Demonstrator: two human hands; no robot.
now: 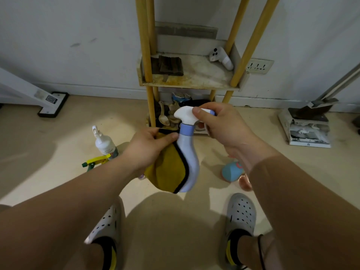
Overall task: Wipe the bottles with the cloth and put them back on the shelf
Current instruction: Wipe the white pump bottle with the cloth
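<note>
The bottle (190,164) hangs before the shelf (204,77), cloth (165,172) against its left.

The lavender spray bottle (190,162) is smooth plastic with a soft sheen; its white trigger head (185,114) is matt. The mustard cloth (165,172) looks soft and napped, bound in black stitching. The shelf (204,76) has yellow wooden posts and a stained, rough-worn board; the white controller (222,57) on it is glossy plastic. The floor (58,152) is smooth, matt beige. The grey clogs (241,213) look like perforated foam.
</note>
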